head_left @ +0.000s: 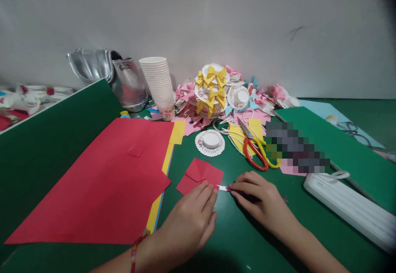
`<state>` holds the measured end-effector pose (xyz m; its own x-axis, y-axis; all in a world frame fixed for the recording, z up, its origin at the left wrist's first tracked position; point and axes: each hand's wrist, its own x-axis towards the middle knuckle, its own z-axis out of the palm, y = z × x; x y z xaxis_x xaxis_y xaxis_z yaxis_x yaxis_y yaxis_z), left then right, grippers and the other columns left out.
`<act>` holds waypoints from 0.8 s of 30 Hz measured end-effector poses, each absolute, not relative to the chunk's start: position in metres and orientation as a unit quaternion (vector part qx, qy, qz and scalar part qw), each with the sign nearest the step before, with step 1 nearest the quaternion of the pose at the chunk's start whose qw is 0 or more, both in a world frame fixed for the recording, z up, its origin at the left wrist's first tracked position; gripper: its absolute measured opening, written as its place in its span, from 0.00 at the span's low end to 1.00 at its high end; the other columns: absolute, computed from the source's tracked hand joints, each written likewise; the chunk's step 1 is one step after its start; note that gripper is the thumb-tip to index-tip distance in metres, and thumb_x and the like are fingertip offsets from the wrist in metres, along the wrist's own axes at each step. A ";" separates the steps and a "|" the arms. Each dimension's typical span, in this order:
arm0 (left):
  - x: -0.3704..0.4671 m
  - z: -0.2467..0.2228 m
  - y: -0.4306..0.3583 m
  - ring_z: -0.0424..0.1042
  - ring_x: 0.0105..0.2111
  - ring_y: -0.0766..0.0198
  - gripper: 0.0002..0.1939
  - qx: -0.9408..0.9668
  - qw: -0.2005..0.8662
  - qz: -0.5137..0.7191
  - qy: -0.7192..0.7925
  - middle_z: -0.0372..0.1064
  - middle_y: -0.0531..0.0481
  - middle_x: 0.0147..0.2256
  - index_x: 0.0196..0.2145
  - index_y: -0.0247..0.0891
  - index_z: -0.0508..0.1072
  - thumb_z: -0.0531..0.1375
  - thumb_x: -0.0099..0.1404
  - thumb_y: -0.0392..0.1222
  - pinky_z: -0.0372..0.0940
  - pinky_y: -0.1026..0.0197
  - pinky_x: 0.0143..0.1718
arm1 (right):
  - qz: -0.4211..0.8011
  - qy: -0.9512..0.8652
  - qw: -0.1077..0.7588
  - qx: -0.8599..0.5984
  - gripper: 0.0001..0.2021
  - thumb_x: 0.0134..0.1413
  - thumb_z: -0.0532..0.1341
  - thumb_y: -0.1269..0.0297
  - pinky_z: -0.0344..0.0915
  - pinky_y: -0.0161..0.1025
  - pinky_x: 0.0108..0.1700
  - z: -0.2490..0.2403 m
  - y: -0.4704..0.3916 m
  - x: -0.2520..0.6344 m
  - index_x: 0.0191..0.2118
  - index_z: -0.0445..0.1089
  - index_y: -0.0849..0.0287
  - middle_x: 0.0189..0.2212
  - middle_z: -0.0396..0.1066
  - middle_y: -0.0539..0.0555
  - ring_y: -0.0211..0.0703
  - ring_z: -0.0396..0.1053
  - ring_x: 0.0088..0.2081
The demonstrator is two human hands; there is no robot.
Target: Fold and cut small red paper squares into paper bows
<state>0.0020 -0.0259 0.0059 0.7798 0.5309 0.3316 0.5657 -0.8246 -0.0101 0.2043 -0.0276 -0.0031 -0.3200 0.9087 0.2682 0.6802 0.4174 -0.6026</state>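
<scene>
A folded red paper piece point(198, 172) lies flat on the green table, with creases and a folded flap. My left hand point(193, 213) rests on its lower right part, fingers pressed together on the paper. A short white strip point(222, 188) runs from the red paper's edge to my right hand point(255, 194), whose thumb and fingertips pinch its purplish end. Just behind the red piece sits a white pleated paper disc point(210, 142) with a round raised centre.
Large red sheets point(102, 182) lie at the left over yellow and blue ones. Behind stand stacked paper cups point(157, 85) and a pile of bow-decorated discs point(213, 89). Scissors point(256, 152) and a white power strip point(349, 207) lie at the right.
</scene>
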 end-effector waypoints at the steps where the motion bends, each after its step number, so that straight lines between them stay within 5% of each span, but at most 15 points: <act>1: 0.002 0.006 -0.027 0.70 0.42 0.53 0.16 -0.942 0.053 -0.157 -0.291 0.72 0.40 0.42 0.44 0.26 0.70 0.48 0.64 0.34 0.67 0.56 0.44 | 0.192 -0.788 0.291 -0.506 0.08 0.53 0.56 0.72 0.66 0.37 0.34 -0.003 -0.028 0.204 0.35 0.72 0.58 0.30 0.69 0.54 0.41 0.66 0.33; 10: 0.001 0.003 -0.029 0.67 0.46 0.51 0.18 -0.942 -0.007 -0.147 -0.303 0.69 0.39 0.46 0.48 0.27 0.67 0.50 0.63 0.40 0.67 0.54 0.45 | 0.172 -0.798 0.283 -0.503 0.08 0.54 0.55 0.70 0.66 0.38 0.34 -0.003 -0.027 0.205 0.35 0.72 0.57 0.30 0.69 0.55 0.41 0.66 0.32; 15: 0.000 0.002 -0.031 0.67 0.47 0.48 0.26 -0.928 -0.033 -0.103 -0.357 0.62 0.29 0.51 0.52 0.22 0.61 0.54 0.59 0.42 0.69 0.55 0.40 | 0.167 -0.800 0.273 -0.507 0.09 0.54 0.55 0.70 0.67 0.37 0.34 -0.001 -0.028 0.205 0.35 0.72 0.57 0.30 0.69 0.55 0.41 0.67 0.33; 24: 0.001 -0.001 -0.035 0.62 0.51 0.43 0.34 -0.919 -0.056 -0.080 -0.382 0.62 0.30 0.52 0.53 0.26 0.62 0.57 0.57 0.54 0.65 0.47 0.45 | 0.173 -0.792 0.278 -0.516 0.09 0.55 0.55 0.70 0.66 0.38 0.36 -0.004 -0.029 0.204 0.36 0.73 0.56 0.30 0.69 0.55 0.41 0.67 0.33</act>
